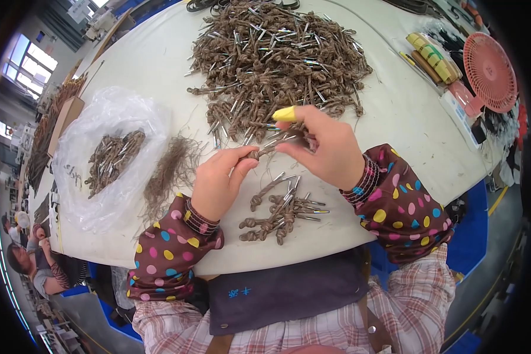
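Note:
Between thumb and forefinger, my left hand (221, 180) pinches the knotted end of a brown cord (266, 150). My right hand (333, 150), yellow tape wrapped round one fingertip, closes on the other end of that cord; motion blurs the strands between its fingers. Just below both hands lies a small heap of knotted brown cords (286, 212) with shiny metal tips. Beyond them a large pile of similar knotted cords (277, 65) covers the far middle of the table.
A clear plastic bag (150, 118) holding more cords stands at left on the white table (419, 194). Beside it is a tuft of loose brown threads (174, 165). A pink fan (489, 71) and yellow rolls (433, 56) sit at far right. Another person (38, 265) is at left.

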`<state>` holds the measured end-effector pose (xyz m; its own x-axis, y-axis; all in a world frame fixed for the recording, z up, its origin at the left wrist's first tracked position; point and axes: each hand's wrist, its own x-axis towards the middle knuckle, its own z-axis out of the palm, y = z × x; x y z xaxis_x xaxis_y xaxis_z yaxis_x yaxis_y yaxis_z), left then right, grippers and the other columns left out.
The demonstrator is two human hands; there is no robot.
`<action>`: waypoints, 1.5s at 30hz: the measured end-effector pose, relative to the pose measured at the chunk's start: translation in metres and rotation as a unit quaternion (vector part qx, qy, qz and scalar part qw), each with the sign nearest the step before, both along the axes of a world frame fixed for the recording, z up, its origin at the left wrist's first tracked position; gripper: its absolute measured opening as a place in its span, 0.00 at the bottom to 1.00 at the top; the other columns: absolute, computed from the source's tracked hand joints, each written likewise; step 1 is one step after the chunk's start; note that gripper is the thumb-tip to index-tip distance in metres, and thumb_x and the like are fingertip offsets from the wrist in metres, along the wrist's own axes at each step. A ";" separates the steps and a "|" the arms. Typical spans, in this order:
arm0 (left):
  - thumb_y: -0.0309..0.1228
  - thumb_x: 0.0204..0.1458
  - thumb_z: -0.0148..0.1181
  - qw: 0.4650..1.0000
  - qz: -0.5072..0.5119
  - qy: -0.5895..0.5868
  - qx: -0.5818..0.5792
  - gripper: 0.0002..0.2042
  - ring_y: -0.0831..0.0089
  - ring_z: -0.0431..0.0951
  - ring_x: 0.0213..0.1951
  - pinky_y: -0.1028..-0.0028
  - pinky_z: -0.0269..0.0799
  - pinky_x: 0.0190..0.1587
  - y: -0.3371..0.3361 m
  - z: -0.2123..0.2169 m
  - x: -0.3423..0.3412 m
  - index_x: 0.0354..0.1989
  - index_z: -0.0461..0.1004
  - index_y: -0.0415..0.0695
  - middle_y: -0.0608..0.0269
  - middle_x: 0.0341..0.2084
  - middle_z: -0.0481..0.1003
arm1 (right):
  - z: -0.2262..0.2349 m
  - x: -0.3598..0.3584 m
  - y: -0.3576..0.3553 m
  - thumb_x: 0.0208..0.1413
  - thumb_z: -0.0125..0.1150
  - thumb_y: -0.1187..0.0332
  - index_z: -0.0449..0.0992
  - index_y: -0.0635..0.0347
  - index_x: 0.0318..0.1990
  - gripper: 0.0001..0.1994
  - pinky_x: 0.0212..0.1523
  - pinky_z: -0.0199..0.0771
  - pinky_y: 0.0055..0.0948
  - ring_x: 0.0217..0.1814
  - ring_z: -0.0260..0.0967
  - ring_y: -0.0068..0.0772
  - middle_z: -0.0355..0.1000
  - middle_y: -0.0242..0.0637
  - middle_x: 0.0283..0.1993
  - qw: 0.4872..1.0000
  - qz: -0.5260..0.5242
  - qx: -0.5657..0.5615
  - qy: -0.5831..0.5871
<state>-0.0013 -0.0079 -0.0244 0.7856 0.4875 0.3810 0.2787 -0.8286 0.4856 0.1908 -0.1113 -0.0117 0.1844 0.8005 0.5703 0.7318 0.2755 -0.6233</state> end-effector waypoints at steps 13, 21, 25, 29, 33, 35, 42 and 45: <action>0.42 0.65 0.37 0.921 -0.009 -0.034 -0.387 0.21 0.80 0.67 0.25 0.80 0.66 0.31 0.007 -0.013 0.001 0.35 0.72 0.36 0.66 0.22 0.72 | -0.018 -0.007 0.005 0.44 0.62 0.80 0.71 0.59 0.42 0.15 0.28 0.74 0.25 0.29 0.75 0.35 0.75 0.37 0.35 0.997 0.044 0.022 -0.058; 0.41 0.64 0.38 0.894 -0.011 -0.085 -0.440 0.20 0.82 0.67 0.27 0.81 0.66 0.34 0.009 -0.012 0.003 0.39 0.71 0.36 0.67 0.26 0.73 | -0.022 -0.009 0.005 0.49 0.62 0.75 0.67 0.61 0.47 0.17 0.29 0.72 0.23 0.30 0.74 0.30 0.76 0.36 0.38 0.998 0.009 -0.042 0.046; 0.37 0.64 0.41 0.893 -0.063 -0.067 -0.441 0.15 0.82 0.67 0.28 0.82 0.66 0.36 0.005 -0.011 0.002 0.42 0.70 0.36 0.67 0.26 0.73 | -0.019 -0.008 0.006 0.49 0.64 0.69 0.65 0.60 0.50 0.21 0.32 0.73 0.23 0.30 0.74 0.29 0.77 0.34 0.40 0.998 0.012 -0.045 0.041; 0.33 0.63 0.42 0.901 -0.061 -0.008 -0.430 0.13 0.82 0.68 0.29 0.82 0.65 0.36 0.001 -0.005 0.004 0.42 0.69 0.36 0.68 0.27 0.73 | -0.021 -0.012 0.006 0.49 0.65 0.69 0.65 0.60 0.52 0.23 0.32 0.73 0.23 0.31 0.74 0.31 0.77 0.34 0.40 0.999 0.016 -0.040 0.032; 0.34 0.63 0.42 0.889 -0.068 0.003 -0.453 0.13 0.82 0.68 0.29 0.82 0.65 0.37 0.002 -0.005 0.002 0.42 0.70 0.37 0.69 0.26 0.72 | -0.014 -0.015 0.006 0.49 0.64 0.72 0.65 0.61 0.52 0.22 0.31 0.70 0.19 0.31 0.73 0.22 0.76 0.33 0.35 0.990 0.045 -0.100 0.091; 0.36 0.63 0.42 0.828 -0.079 -0.015 -0.554 0.14 0.82 0.68 0.28 0.81 0.65 0.37 0.003 -0.006 0.001 0.43 0.70 0.38 0.71 0.24 0.70 | -0.013 -0.013 0.008 0.50 0.64 0.73 0.65 0.62 0.51 0.21 0.32 0.68 0.17 0.31 0.71 0.18 0.76 0.33 0.33 0.979 0.070 -0.130 0.139; 0.40 0.63 0.41 0.730 -0.150 -0.016 -0.667 0.19 0.82 0.68 0.28 0.81 0.66 0.37 0.007 -0.002 -0.003 0.46 0.69 0.34 0.73 0.22 0.69 | -0.014 -0.004 0.012 0.52 0.60 0.77 0.66 0.65 0.47 0.15 0.35 0.63 0.14 0.31 0.65 0.13 0.72 0.30 0.32 0.935 0.116 -0.127 0.310; 0.41 0.63 0.41 0.755 -0.132 0.031 -0.642 0.18 0.83 0.63 0.23 0.71 0.69 0.48 0.006 0.001 -0.002 0.43 0.69 0.35 0.73 0.18 0.64 | -0.005 -0.010 0.010 0.53 0.60 0.76 0.65 0.64 0.48 0.15 0.32 0.63 0.13 0.31 0.64 0.13 0.71 0.29 0.32 0.965 0.069 -0.152 0.202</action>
<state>-0.0034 -0.0015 -0.0235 0.9171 0.2465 -0.3132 0.2408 0.2834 0.9283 0.1803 -0.1016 -0.0165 0.2219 0.9524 0.2091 0.3813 0.1126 -0.9176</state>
